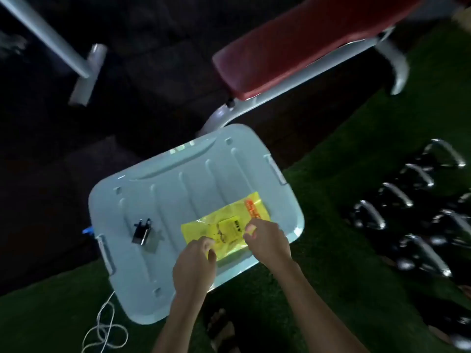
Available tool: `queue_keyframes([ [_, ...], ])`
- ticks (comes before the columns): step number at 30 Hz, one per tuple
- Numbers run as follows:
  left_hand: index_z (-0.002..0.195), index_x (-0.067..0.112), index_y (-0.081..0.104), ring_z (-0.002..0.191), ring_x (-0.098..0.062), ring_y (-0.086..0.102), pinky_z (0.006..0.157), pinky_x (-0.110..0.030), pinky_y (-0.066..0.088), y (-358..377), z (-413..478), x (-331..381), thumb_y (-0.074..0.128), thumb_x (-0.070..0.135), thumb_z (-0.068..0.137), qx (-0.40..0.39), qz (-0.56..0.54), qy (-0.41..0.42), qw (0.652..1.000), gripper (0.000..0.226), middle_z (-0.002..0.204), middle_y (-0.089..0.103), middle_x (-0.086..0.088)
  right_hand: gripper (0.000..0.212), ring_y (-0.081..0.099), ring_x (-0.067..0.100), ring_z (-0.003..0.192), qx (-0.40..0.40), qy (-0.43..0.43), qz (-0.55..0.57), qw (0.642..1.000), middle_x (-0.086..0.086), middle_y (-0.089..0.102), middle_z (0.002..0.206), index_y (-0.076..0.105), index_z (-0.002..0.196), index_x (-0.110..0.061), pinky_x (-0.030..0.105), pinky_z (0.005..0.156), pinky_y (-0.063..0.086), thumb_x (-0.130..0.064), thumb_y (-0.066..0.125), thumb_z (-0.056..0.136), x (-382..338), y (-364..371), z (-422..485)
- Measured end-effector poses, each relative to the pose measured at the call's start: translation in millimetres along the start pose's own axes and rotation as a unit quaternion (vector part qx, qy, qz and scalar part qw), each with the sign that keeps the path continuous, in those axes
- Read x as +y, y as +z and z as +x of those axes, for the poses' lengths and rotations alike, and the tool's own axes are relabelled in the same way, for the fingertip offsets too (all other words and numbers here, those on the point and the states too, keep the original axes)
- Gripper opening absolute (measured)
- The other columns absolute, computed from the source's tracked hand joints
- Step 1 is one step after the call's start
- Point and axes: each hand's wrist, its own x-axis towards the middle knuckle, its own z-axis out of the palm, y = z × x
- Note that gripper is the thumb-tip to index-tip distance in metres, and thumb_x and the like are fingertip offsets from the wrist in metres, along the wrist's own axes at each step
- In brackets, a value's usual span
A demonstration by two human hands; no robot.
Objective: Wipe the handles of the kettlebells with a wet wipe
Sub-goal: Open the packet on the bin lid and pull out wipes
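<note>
A yellow wet-wipe pack [226,228] lies flat on the lid of a pale blue plastic box [178,189]. My left hand [195,266] is at the pack's near left corner with curled fingers on its edge. My right hand [267,238] is at the pack's right side, thumb and fingers pinching near its label. Several black kettlebells with shiny metal handles [397,194] stand in rows on the green turf at the right, away from both hands.
A small black plug-like object [141,231] sits on the lid's left part. A red padded bench [305,44] on a grey frame stands behind the box. A white cord [104,329] lies coiled on the turf at the lower left. A grey bar stand [84,70] is at the upper left.
</note>
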Motion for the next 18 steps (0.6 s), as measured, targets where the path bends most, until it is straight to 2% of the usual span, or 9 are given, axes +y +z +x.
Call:
queue_keyframes([
  [4, 0.127, 0.034, 0.064, 0.109, -0.017, 0.062, 0.084, -0.034, 0.052, 28.9, 28.1, -36.3, 0.058, 0.02, 0.096, 0.019, 0.009, -0.023, 1.0, 0.035, 0.119, 0.064, 0.008, 0.031, 0.067, 0.021, 0.105, 0.008, 0.007, 0.01, 1.0, -0.001, 0.068, 0.116, 0.067, 0.123, -0.027, 0.034, 0.082, 0.055, -0.033, 0.068, 0.093, -7.6, 55.1, 32.7],
  [7, 0.127, 0.029, 0.066, 0.101, -0.021, 0.065, 0.075, -0.038, 0.057, 46.6, 35.1, -52.3, 0.064, 0.016, 0.094, 0.057, 0.017, 0.01, 0.998, 0.035, 0.12, 0.064, 0.004, 0.038, 0.064, 0.025, 0.11, 0.077, 0.018, 0.013, 0.997, 0.001, 0.06, 0.128, 0.059, 0.135, -0.025, 0.035, 0.079, 0.05, -0.029, 0.064, 0.097, -11.5, 82.9, 43.8],
  [10, 0.123, 0.026, 0.07, 0.094, -0.024, 0.065, 0.069, -0.038, 0.057, 55.7, 38.7, -50.1, 0.069, 0.012, 0.09, 0.096, 0.001, 0.053, 0.994, 0.036, 0.115, 0.066, 0.002, 0.042, 0.06, 0.027, 0.116, 0.147, 0.052, 0.028, 0.987, 0.002, 0.055, 0.137, 0.058, 0.14, -0.023, 0.039, 0.081, 0.05, -0.01, 0.055, 0.099, -5.6, 94.0, 49.6],
  [14, 0.124, 0.024, 0.07, 0.099, -0.024, 0.063, 0.07, -0.038, 0.056, 72.2, 42.2, -29.1, 0.071, 0.013, 0.09, 0.083, -0.034, 0.081, 0.993, 0.036, 0.117, 0.065, 0.002, 0.059, 0.058, 0.03, 0.114, 0.191, 0.033, -0.01, 0.981, 0.005, 0.065, 0.126, 0.066, 0.133, -0.019, 0.043, 0.094, 0.048, 0.016, 0.051, 0.088, 10.6, 97.1, 56.5],
  [18, 0.119, 0.019, 0.071, 0.094, -0.03, 0.064, 0.071, -0.039, 0.056, 97.8, 47.4, -4.5, 0.077, 0.017, 0.087, 0.077, -0.044, 0.103, 0.991, 0.033, 0.111, 0.067, -0.004, 0.058, 0.056, 0.029, 0.111, 0.186, -0.005, -0.037, 0.982, 0.004, 0.07, 0.119, 0.072, 0.127, -0.02, 0.043, 0.093, 0.046, 0.017, 0.049, 0.088, 30.8, 86.3, 63.7],
])
